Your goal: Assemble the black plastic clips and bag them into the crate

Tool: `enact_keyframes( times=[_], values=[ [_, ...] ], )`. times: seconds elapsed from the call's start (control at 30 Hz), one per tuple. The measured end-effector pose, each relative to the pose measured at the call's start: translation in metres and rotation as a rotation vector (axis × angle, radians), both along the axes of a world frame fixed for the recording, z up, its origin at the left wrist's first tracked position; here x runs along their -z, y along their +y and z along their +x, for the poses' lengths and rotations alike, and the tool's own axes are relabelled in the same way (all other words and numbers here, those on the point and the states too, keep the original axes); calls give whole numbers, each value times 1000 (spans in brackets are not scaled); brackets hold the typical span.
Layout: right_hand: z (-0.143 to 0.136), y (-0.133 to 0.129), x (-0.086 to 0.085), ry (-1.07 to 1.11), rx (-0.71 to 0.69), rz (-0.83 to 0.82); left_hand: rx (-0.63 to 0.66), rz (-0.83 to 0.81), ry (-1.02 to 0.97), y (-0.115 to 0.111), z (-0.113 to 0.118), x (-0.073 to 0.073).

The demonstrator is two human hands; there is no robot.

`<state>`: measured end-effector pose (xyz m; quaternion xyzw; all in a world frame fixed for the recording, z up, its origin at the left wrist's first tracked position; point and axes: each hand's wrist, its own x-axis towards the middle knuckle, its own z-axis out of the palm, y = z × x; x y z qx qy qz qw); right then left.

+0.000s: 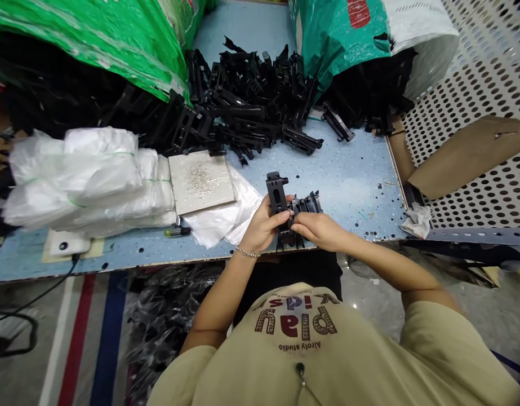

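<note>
Near the front edge of the table, my left hand (266, 224) is closed around a long black plastic part (278, 197) with a slot in its face, held roughly upright. Close on its right, my right hand (316, 228) has its fingers drawn together at the side of that part; what they pinch, if anything, is too small to make out. Behind my right fingers lies a small row of similar black parts (308, 203), partly hidden by the hand.
A heap of black plastic parts (251, 96) spreads across the back, between a green sack (116, 45) and a teal sack (327, 39). Bundled clear plastic bags (94, 180) and a cardboard square (200, 183) are at left. A perforated panel (475, 84) stands at right.
</note>
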<state>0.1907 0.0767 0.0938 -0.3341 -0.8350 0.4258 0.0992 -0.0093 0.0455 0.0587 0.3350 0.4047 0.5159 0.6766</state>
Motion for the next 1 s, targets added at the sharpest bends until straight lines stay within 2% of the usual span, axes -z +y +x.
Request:
enact_keyframes(
  times=[0.1,0.23,0.3,0.33,0.4,0.5,0.57,0.63,0.7,0.77,0.83,0.87,0.93,1.0],
  values=[
    [-5,-12,8,91,87,-301,-46,43,20,1,7,-1],
    [-14,-20,27,276,247,-733,-97,54,29,2,10,1],
    [-18,-11,36,246,182,-883,-134,37,46,0,3,10],
    [-18,0,40,204,123,-871,-160,16,63,-2,-2,17],
    [-17,35,47,108,73,-644,-241,-38,128,-10,-12,36],
    [-15,110,55,-34,369,27,-366,-73,321,-24,-18,65],
    [-14,158,61,-215,509,350,-373,-43,463,-33,-14,80],
    [-13,193,66,-354,521,490,-347,18,581,-39,-6,90],
    [-10,208,67,-407,532,474,-342,69,684,-40,0,96],
    [-5,201,63,-335,614,312,-334,104,772,-38,2,98],
    [-1,174,55,-100,653,-11,-312,146,826,-34,1,93],
    [1,154,52,63,619,-213,-306,170,830,-31,1,87],
    [2,106,48,390,427,-610,-304,216,744,-23,4,69],
    [-1,58,47,538,239,-902,-229,230,502,-13,11,46]
  ],
)
